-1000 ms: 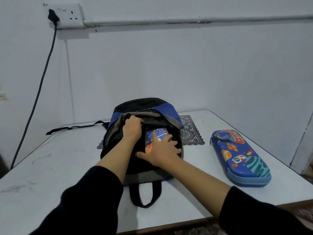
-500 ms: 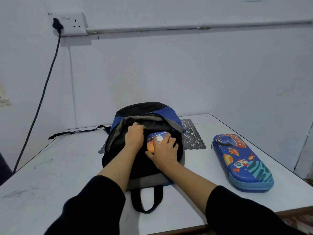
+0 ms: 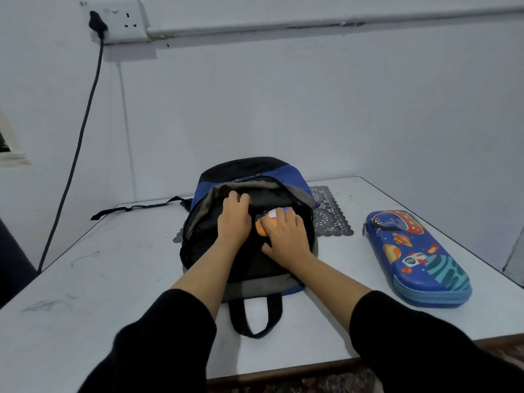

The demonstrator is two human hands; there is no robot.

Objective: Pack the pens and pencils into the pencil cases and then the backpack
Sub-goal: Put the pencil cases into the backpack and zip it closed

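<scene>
A black, blue and grey backpack (image 3: 286,177) lies on the table with its mouth unzipped toward me. My left hand (image 3: 234,219) grips the upper edge of the opening and holds it up. My right hand (image 3: 286,238) lies flat, fingers straight, on a space-print pencil case (image 3: 259,226) that is mostly inside the bag; only an orange and white corner shows. A second blue pencil case (image 3: 416,255) with planets and a rocket lies zipped shut on the table to the right of the bag.
The white table (image 3: 99,279) ends at a near edge and a right edge close to the second case. A dark lace mat (image 3: 329,214) lies behind the bag. A black strap (image 3: 136,207) trails left. A cable (image 3: 76,154) hangs from a wall socket.
My right hand has pushed the pencil case deeper into the backpack, so less of it shows. My left hand stays on the bag's upper edge. The camera has tilted a little.
</scene>
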